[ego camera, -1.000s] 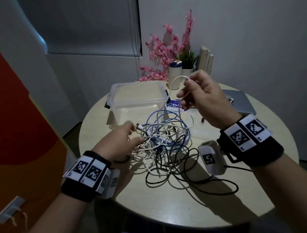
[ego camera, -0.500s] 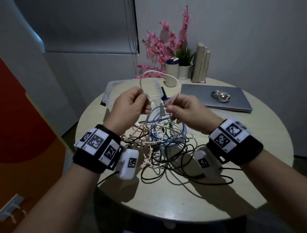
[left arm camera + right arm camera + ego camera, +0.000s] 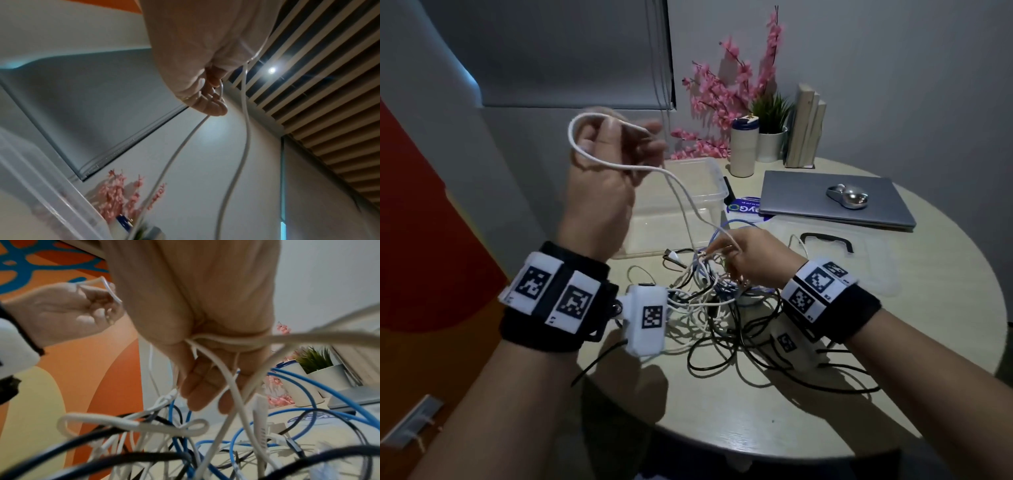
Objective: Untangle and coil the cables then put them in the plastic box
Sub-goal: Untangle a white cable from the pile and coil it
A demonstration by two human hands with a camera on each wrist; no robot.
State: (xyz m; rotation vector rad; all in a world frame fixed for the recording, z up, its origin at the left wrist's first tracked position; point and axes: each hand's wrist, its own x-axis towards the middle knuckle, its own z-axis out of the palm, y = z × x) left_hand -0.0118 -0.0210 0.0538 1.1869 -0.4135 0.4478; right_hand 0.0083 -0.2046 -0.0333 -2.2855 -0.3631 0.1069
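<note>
- One round table (image 3: 808,394) carries everything, and its far edge meets the wall.
- One clear box (image 3: 709,185) stands open at the back left of the table, behind the tangle and just beside it.
- Its clear lid (image 3: 859,260), with a dark handle, lies flat to the right of the tangle, in front of the laptop (image 3: 825,202).
- The laptop is closed, with a mouse (image 3: 847,197) resting on top of it.
- Pink flowers (image 3: 726,92), a small plant (image 3: 770,113), a cup (image 3: 743,147) and upright books (image 3: 804,126) line the back edge.
- The tangle (image 3: 709,308) of white, black and blue cables sits mid-table, between the two wrists.
- The left hand (image 3: 602,171) is raised well above the table and grips a loop of white cable (image 3: 681,202); the wrist view shows the fingers (image 3: 213,107) curled round it.
- That cable runs down from the raised hand, in front of the box, to the right hand.
- The right hand (image 3: 753,257) hangs low over the tangle, its fingers (image 3: 197,386) curled with white cable strands passing between them; it seems to be pinching the same white cable, though motion blur makes that hard to confirm.
</note>
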